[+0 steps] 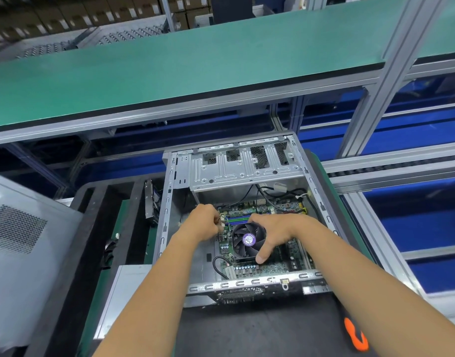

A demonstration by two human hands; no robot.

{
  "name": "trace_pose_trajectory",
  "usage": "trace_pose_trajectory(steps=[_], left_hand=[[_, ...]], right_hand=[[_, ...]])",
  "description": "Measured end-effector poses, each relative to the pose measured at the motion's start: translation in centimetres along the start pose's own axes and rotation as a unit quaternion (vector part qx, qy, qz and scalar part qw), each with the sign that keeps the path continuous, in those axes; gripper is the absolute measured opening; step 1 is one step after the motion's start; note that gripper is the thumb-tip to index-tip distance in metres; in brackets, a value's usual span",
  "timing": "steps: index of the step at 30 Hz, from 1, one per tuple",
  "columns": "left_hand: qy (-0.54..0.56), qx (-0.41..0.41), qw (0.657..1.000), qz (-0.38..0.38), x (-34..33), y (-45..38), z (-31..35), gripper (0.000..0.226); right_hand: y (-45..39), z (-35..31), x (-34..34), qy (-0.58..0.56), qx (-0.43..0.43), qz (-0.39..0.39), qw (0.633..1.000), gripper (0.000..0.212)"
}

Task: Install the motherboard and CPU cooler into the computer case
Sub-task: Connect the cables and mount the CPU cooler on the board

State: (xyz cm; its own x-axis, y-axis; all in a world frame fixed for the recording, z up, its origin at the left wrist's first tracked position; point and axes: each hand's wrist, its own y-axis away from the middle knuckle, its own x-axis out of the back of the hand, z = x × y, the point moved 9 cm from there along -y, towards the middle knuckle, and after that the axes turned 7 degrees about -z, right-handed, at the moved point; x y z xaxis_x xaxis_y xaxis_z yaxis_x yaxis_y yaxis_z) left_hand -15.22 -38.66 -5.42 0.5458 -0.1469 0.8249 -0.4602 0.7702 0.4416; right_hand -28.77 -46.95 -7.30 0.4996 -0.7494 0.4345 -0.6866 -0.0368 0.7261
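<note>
Curled around the black round CPU cooler fan with its purple centre label, the right hand holds it from the 3 o'clock side, thumb at its near edge, fan face pointing up. At the cooler's 9 o'clock the left hand pinches something small I cannot identify. Cooler and green motherboard lie flat inside the open grey metal computer case, whose long axis runs 12 to 6 o'clock.

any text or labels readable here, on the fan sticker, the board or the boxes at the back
None can be read.
Purple sticker on the CPU cooler fan hub: print too small and blurred.
Motherboard markings: too small.
White labels on the cardboard boxes at the back: blurred.
Orange mark at lower right: a shape, no legible letters.
</note>
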Motion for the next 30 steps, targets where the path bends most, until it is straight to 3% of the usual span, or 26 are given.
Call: trace_pose_trajectory(steps=[4,7,15,20,24,30], left_hand=[[0.006,-0.005,1.0,-0.024,-0.4,0.0,0.2,0.03],[0.01,-0.028,1.0,-0.01,-0.2,0.0,0.7,0.003],[0.087,0.013,0.995,-0.039,-1.1,-0.5,-0.7,0.019],[0.098,0.02,0.994,-0.04,-0.7,-0.3,-0.9,0.01],[0.076,0.014,0.995,-0.061,-0.9,0.1,-0.3,0.015],[0.017,0.038,0.998,-0.036,-0.4,0.3,-0.7,0.006]], right_hand=[[-0.1,0.0,0.1,-0.001,0.0,0.002,1.0,0.098],[-0.1,0.0,0.0,0.001,0.001,0.0,1.0,0.097],[-0.3,0.0,0.1,0.007,0.003,0.003,1.0,0.097],[-0.4,0.2,0.1,0.006,0.001,0.003,1.0,0.099],[-0.4,0.3,0.1,0.009,-0.002,0.001,1.0,0.101],[-0.5,0.5,0.0,0.004,-0.004,0.003,1.0,0.108]])
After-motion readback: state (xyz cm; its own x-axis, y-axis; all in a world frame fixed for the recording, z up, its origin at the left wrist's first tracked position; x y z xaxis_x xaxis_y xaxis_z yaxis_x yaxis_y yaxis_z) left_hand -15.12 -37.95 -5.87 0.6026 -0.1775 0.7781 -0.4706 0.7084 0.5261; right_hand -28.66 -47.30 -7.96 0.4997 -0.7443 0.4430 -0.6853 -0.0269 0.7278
